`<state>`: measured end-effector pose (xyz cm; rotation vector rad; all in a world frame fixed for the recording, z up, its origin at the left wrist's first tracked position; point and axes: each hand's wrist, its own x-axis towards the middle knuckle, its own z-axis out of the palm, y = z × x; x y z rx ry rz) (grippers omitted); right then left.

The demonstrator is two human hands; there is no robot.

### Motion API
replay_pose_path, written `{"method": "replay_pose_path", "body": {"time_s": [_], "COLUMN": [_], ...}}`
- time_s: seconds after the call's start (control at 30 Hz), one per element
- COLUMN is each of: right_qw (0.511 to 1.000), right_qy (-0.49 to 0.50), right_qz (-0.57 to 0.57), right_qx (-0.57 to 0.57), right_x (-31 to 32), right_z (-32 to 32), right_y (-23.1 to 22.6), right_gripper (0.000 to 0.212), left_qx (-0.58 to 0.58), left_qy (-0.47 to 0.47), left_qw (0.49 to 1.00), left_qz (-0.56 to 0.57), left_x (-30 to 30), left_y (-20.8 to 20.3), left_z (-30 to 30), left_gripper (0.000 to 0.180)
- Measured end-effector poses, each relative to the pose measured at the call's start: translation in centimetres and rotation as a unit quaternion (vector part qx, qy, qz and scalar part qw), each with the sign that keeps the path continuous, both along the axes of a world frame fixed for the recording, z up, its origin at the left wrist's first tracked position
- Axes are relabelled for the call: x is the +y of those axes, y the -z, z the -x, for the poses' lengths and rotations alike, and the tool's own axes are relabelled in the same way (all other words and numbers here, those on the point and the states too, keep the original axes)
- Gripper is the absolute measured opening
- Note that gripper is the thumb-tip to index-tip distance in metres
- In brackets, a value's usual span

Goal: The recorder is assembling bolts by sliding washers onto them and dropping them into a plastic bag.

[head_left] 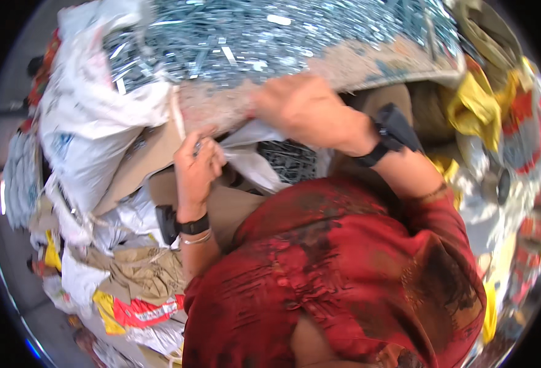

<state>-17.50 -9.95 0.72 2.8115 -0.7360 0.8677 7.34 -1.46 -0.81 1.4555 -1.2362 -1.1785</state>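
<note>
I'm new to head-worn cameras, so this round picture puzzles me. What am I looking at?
No machine here: these are a person's own bare hands. The one picture comes from a fisheye camera on the person's head, looking down, so straight edges bend and the red shirt fills the bottom. Picture left is the person's left. Ahead, a heap of shiny metal pieces lies on a rough tan surface. Closer in, darker grey pieces show beside white sacking. The left hand is curled and seems to hold a small grey piece. The right hand is blurred; I can't tell whether it holds anything.
</note>
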Motion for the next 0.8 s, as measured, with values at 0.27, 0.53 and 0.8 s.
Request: {"method": "replay_pose_path", "body": {"time_s": [0.27, 0.53, 0.8], "right_qw": [0.987, 0.988, 0.987], "right_qy": [0.104, 0.099, 0.076], "right_qz": [-0.035, -0.043, -0.076], "right_qx": [-0.115, -0.114, -0.118], "right_x": [-3.3, -3.3, -3.8], "right_z": [1.1, 1.2, 2.6], "right_y": [3.9, 3.3, 4.1], "right_gripper": [0.017, 0.016, 0.011], "left_qx": [-0.141, -0.538, -0.533], "left_qy": [-0.116, -0.185, -0.07], "left_qw": [0.969, 0.81, 0.834], "left_qz": [0.169, 0.143, 0.129], "left_x": [-6.2, -15.0, -17.9], "left_y": [0.0, -0.4, 0.6], "left_z": [-2.5, -1.0, -3.7], "left_gripper": [0.014, 0.024, 0.03]}}
